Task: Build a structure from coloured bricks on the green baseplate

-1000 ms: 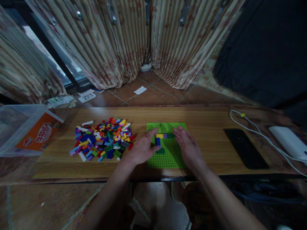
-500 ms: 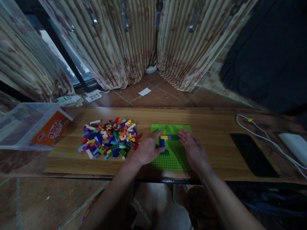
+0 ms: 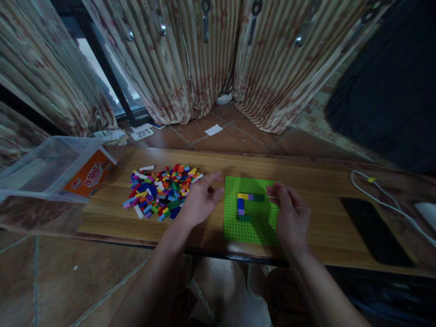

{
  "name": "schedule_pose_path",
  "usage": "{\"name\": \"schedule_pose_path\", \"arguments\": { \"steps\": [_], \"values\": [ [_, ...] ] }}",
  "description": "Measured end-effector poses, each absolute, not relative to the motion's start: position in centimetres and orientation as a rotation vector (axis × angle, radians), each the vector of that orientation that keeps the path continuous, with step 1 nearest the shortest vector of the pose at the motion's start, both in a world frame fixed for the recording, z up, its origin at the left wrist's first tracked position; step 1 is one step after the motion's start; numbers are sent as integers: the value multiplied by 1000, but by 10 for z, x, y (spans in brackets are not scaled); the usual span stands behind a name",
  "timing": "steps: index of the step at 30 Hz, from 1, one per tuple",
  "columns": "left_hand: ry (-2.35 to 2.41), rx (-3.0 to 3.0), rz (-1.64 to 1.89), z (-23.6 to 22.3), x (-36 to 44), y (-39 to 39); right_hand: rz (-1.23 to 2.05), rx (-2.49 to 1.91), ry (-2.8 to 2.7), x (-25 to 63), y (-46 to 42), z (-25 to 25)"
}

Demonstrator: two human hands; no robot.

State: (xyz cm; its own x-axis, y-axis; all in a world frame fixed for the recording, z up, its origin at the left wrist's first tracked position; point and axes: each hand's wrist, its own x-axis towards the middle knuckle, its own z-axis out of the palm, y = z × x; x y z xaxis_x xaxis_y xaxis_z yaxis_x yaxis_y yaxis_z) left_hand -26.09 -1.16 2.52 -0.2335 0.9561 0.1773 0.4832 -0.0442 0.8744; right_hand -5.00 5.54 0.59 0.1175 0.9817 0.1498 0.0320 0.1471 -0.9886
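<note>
My left hand [image 3: 200,200] hovers over the wood between the brick pile and the baseplate, its thumb and fingers apart and nothing in them. Over the right edge of the green baseplate [image 3: 250,232] is my right hand [image 3: 291,209], its fingers curled together; whether anything small sits between the tips is hidden. Joined bricks form a corner shape on the plate. Its upper row has a yellow brick [image 3: 243,196], a purple brick [image 3: 251,197] and a dark green brick [image 3: 259,197]. Down the left side run a blue brick [image 3: 240,204], purple and a green brick [image 3: 244,218].
A heap of mixed toy bricks [image 3: 160,190] covers the table left of my left hand. Beyond it stands a clear plastic box [image 3: 51,159] with an orange label. A black phone [image 3: 376,231] and a white cable [image 3: 384,200] lie at the right.
Both hands have drawn away from the joined bricks, the left one to the left and the right one to the right. My right fingers have curled in. The view has shifted slightly.
</note>
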Motion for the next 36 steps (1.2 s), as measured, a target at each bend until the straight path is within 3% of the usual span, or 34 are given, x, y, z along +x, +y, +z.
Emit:
{"name": "schedule_pose_path", "arguments": {
  "steps": [9,17,24,36],
  "values": [
    [1755,1005,1864,36,-287,-15,994,-1147,-1295,-68,42,13],
    [1609,575,2226,46,-320,-26,826,-947,-1960,-86,17,6],
    [1278,224,2233,48,-326,-30,758,-817,-2182,-105,2,1],
    [1208,34,2257,53,-342,-40,773,-792,-2236,-119,-1,-4]
  ]
}}
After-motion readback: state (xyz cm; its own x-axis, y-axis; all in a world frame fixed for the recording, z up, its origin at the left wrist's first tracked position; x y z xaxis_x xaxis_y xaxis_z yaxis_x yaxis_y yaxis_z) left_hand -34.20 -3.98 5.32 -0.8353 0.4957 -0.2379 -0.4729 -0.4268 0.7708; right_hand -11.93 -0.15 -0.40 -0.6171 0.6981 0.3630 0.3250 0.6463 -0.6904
